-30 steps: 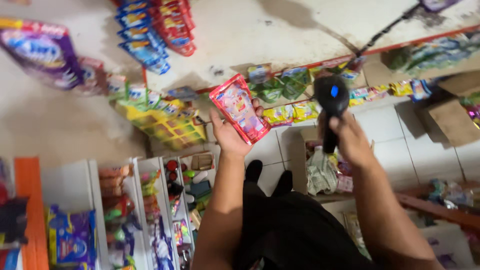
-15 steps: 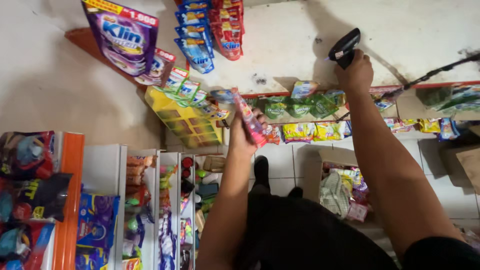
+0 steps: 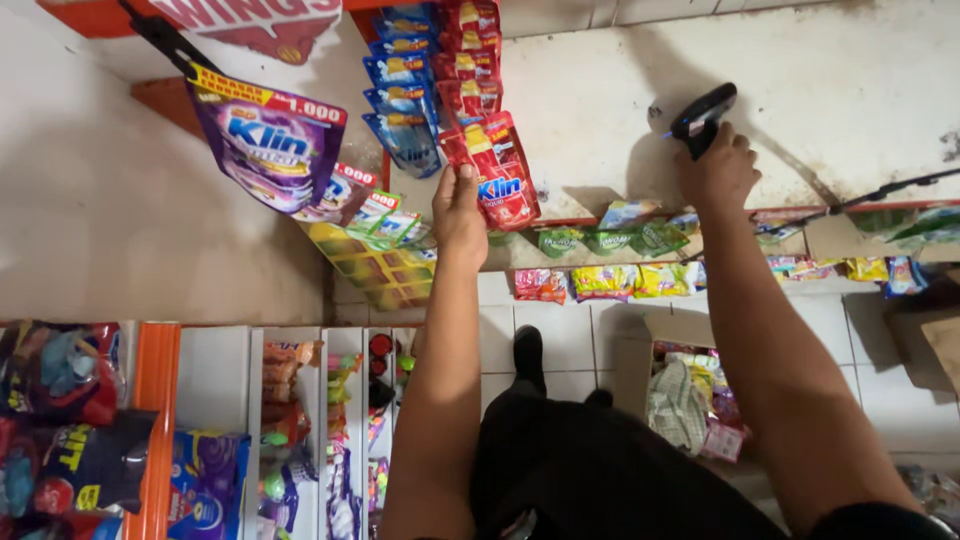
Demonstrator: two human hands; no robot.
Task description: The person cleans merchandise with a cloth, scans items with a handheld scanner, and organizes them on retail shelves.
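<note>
Left hand (image 3: 460, 212) of mine pinches the lowest red sachet (image 3: 500, 178) on its hanging strip against the wall, while my right hand (image 3: 717, 168) grips the black scanner (image 3: 703, 112) raised beside it, not yet aimed, so scanning looks undone.

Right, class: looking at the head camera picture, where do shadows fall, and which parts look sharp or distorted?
Head view: the right hand and black scanner throw a soft shadow onto the pale wall; the left hand at the red sachet strip is sharp; shelves at the lower left edge lean with wide-angle distortion.
</note>
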